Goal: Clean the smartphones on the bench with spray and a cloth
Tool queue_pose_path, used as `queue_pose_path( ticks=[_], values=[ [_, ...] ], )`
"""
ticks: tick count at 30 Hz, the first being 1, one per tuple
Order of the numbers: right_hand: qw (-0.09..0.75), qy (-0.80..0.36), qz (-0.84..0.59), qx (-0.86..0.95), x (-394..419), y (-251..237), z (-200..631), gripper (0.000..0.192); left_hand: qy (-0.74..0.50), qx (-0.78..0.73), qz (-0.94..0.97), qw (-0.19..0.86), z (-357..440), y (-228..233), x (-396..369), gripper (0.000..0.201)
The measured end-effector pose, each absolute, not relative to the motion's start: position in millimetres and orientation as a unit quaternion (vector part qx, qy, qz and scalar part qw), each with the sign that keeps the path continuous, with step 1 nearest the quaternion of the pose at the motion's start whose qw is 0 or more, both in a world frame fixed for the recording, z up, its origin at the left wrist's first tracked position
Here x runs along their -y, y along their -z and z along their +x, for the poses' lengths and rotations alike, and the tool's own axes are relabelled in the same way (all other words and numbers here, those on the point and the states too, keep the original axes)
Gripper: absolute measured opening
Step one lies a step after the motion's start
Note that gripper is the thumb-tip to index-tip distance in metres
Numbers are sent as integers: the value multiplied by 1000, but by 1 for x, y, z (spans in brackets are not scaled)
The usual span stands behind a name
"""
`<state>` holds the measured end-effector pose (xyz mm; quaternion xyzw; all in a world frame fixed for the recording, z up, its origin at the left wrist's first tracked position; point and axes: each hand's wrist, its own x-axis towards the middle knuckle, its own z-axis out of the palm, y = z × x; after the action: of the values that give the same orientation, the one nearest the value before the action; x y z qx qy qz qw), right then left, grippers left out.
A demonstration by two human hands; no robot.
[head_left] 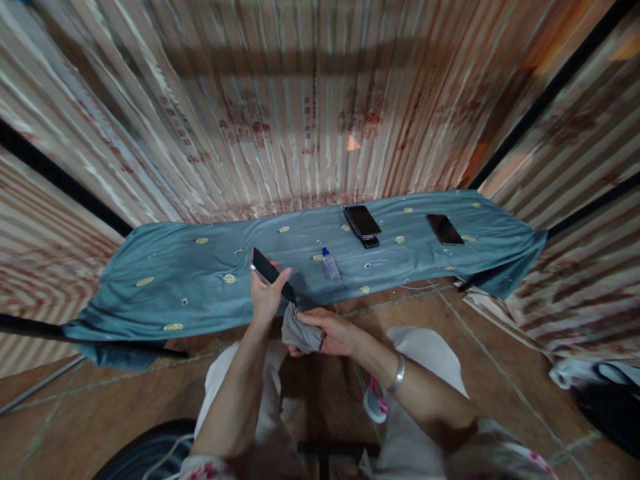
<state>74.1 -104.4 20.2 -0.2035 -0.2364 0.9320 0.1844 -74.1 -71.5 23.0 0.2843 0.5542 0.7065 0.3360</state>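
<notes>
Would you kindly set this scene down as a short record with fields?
Left hand: left hand holds a dark phone, tilted, over the table edge
Right hand: right hand grips a grey cloth at the phone's lower end
Table: blue cloth cover with gold spots
On table: small bottle with blue cap, lying down; stacked phones; single phone further right
Wrist: silver bangle on the right arm

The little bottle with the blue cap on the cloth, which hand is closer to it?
Right. The right hand, holding a grey rag, sits just below the bottle. The left hand, gripping a phone, is farther off to the bottle's left.
</notes>
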Motion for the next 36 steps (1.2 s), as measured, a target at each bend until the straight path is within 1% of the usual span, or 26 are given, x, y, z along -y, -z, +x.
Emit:
queue_pose_path(
  ticks=[1,3,4,6,9,13,16,19,23,25,27,29,31,32,33,34,36],
  values=[
    [191,-926,-186,266,102,-25,80,24,-709,-538,258,376,-74,-25,73,57],
    [239,-903,-195,299,91,-33,93,24,-703,-492,199,474,-72,-30,77,48],
    [268,-888,-210,309,84,-36,99,23,-693,-468,177,519,-70,-34,80,49],
    [361,-842,-250,315,69,-38,109,19,-674,-433,151,579,-66,-41,85,58],
    [449,-775,-309,319,53,-29,113,19,-656,-417,136,614,-60,-47,91,70],
    [485,-720,-364,338,53,-14,104,29,-639,-423,128,630,-57,-50,92,77],
    [485,-714,-370,344,58,-9,97,31,-628,-429,116,639,-57,-49,91,81],
    [490,-729,-353,322,57,-11,97,30,-612,-438,110,649,-56,-47,92,80],
    [494,-744,-341,295,51,-13,101,29,-587,-454,119,660,-53,-42,94,73],
    [494,-719,-354,338,53,-15,102,30,-586,-459,128,656,-50,-39,94,70],
    [494,-644,-369,454,62,-18,99,31,-583,-469,132,650,-46,-36,94,68],
    [470,-523,-349,620,78,-22,94,36,-578,-482,125,646,-44,-36,94,66],
    [388,-413,-271,778,95,-24,87,42,-571,-487,108,652,-42,-35,94,65],
    [351,-367,-243,826,102,-24,83,45,-568,-487,99,656,-42,-34,94,66],
    [327,-330,-245,851,107,-23,80,49,-566,-488,91,658,-42,-33,94,67],
    [308,-299,-244,869,110,-22,78,52,-564,-491,88,658,-42,-32,94,66],
    [291,-256,-255,886,109,-19,75,55,-577,-501,95,638,-40,-30,94,58]
  ],
)
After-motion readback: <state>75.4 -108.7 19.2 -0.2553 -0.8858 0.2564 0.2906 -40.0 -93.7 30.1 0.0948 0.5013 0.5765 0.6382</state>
